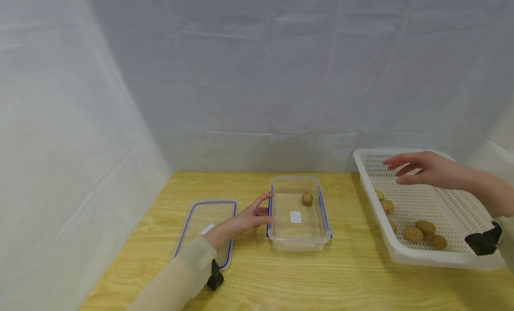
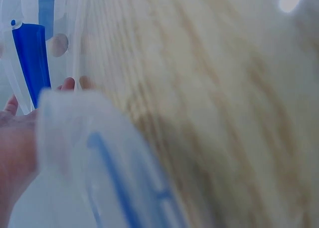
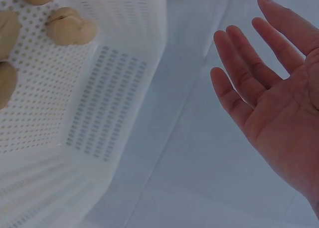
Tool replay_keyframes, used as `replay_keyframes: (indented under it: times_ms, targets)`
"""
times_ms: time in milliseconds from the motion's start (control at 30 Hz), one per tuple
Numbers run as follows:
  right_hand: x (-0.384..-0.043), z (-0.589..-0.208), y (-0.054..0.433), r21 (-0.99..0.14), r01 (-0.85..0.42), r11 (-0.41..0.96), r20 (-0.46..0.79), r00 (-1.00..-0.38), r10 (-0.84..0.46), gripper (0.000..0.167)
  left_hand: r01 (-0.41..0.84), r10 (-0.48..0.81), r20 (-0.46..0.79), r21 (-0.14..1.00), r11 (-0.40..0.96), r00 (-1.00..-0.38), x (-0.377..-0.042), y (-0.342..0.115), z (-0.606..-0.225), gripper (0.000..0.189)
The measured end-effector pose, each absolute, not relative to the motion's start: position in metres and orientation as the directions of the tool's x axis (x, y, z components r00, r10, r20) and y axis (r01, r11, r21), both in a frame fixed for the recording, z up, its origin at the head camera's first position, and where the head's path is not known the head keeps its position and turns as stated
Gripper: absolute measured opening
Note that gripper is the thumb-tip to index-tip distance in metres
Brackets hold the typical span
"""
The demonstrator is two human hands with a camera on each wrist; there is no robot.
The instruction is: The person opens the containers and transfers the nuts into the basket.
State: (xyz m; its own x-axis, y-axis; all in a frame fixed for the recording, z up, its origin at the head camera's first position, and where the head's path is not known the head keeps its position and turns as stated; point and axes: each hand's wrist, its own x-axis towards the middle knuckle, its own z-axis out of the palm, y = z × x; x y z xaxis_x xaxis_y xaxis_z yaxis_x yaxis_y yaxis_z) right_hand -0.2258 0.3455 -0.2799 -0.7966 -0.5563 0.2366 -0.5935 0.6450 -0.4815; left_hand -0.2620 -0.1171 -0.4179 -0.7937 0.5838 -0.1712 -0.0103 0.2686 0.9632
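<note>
My left hand (image 1: 250, 218) is at the left side of a clear plastic container (image 1: 299, 245), its fingers extended and fingertips at the blue-edged wall. Inside that container lies one walnut (image 1: 307, 199), toward the back right, near a white label (image 1: 295, 217). The left wrist view catches the blue clip (image 2: 32, 61) beside the fingers. Over the white perforated basket (image 1: 401, 256) hovers my right hand (image 1: 429, 170), empty, its fingers loosely spread and apart from the contents. Several walnuts (image 1: 413, 234) sit along the basket's left and front part; some also show in the right wrist view (image 3: 70, 28).
A clear lid with a blue seal (image 1: 201, 213) lies on the wooden table (image 1: 273, 279), left of the container and partly under my left forearm. White sheeting (image 1: 257, 79) stands behind the table and at its left. The basket's raised rim borders the right side.
</note>
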Motion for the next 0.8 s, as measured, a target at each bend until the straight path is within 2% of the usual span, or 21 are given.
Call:
replay_keyframes:
  times_ms: [200,467,800]
  targets:
    - [-0.237,-0.261,0.316,-0.498,-0.544,0.675,0.144,-0.820,-0.555,0.044,-0.009,0.582,-0.170,0.963,0.269,-0.795,-0.263,-0.118,-0.419,0.071]
    - [-0.254,-0.257,0.283,-0.528,-0.506,0.681,0.073,-0.827,-0.558,0.048,-0.012,0.576,-0.172,0.962,0.272,-0.799,-0.262,-0.118,-0.418,0.071]
    - [-0.272,-0.263,0.250,-0.486,-0.525,0.699,0.093,-0.826,-0.556,0.045,-0.010,0.590,-0.170,0.965,0.264,-0.789,-0.262,-0.117,-0.419,0.072]
